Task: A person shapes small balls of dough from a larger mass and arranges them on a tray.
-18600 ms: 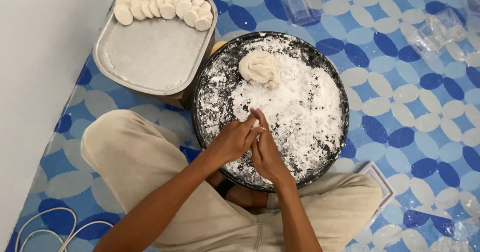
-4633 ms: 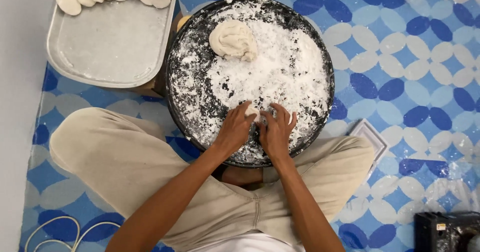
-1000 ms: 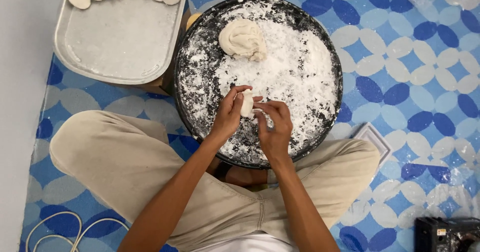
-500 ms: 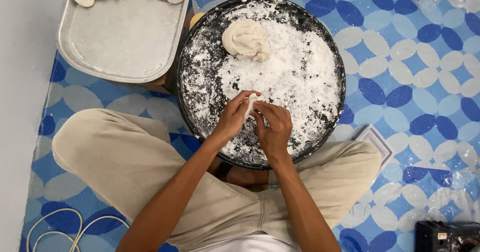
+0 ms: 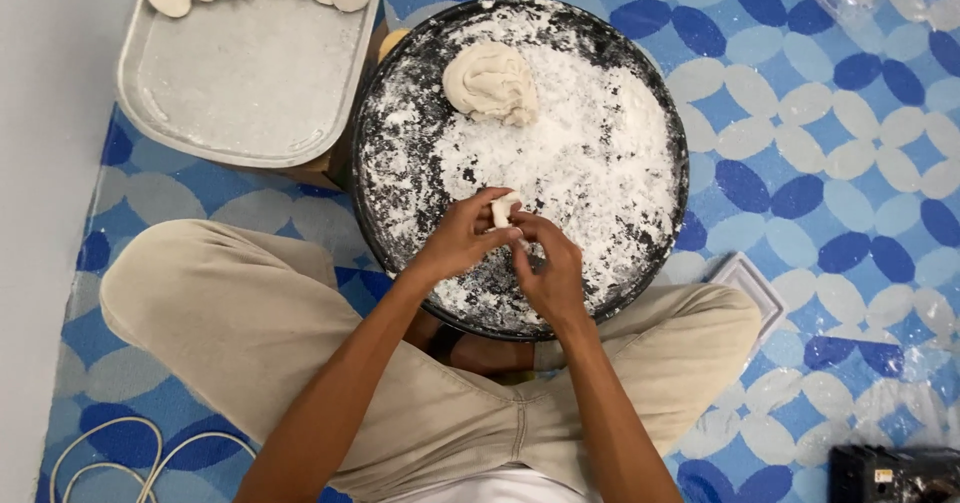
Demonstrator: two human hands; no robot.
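- Left hand (image 5: 462, 238) and right hand (image 5: 548, 268) are pinching a small dough piece (image 5: 504, 208) together between their fingertips.
- They are hovering over the floured round black tray (image 5: 385, 113).
- The dough lump (image 5: 492, 83) is lying beyond them.

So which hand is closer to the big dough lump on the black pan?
The left hand. It sits below the big dough lump, slightly to its left; the right hand is lower and further right. Both pinch a small dough piece.
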